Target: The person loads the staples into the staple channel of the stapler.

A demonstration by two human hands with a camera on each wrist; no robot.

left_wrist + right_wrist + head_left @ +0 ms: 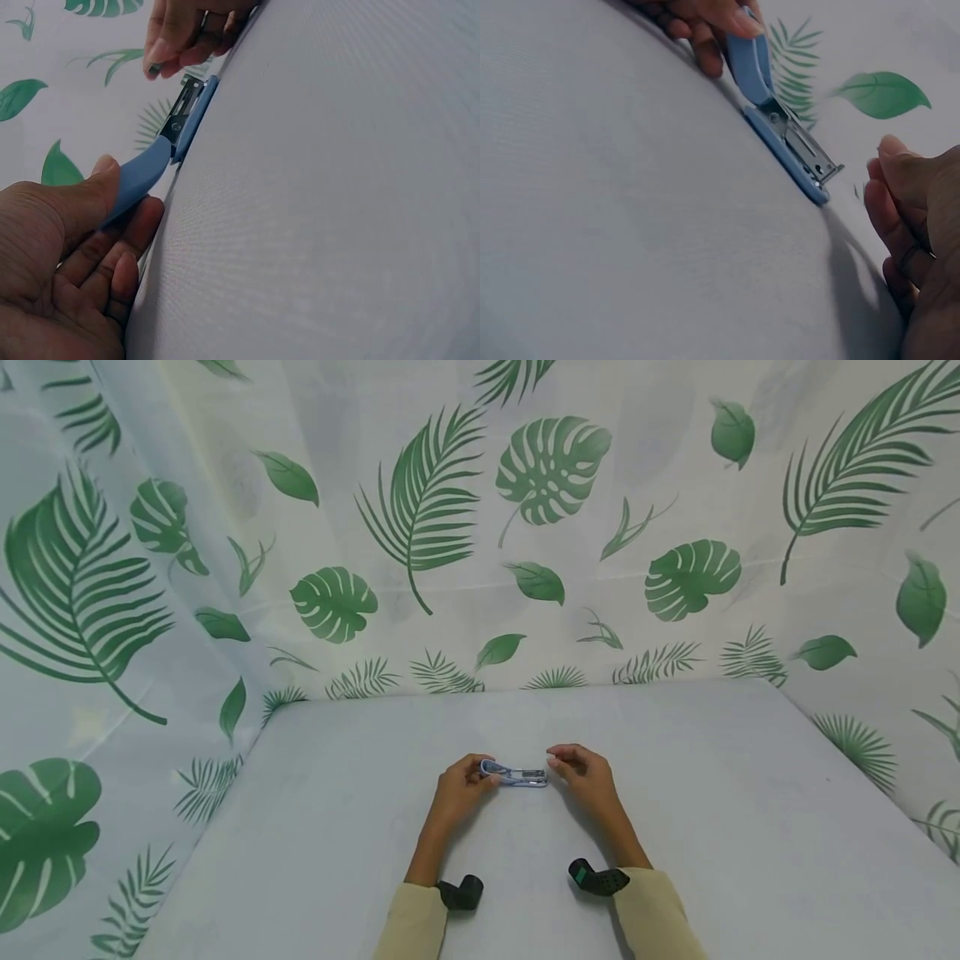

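A blue stapler (534,774) lies on the white table, its metal magazine showing and its blue handle swung up and back. My left hand (459,789) holds that handle (141,178) between thumb and fingers. Just off the stapler's front end is my right hand (591,781), thumb and index finger pressed together. Between those fingertips the left wrist view shows a small dark piece (154,69), perhaps a short strip of staples; it is too small to be sure. In the right wrist view, a gap separates the right fingertips from the stapler's nose (821,196).
The white table surface (337,843) extends around both hands. A leaf-print cloth (465,543) hangs behind and at both sides. Black wrist cameras sit on the left wrist (461,893) and the right wrist (598,878), by the beige sleeves.
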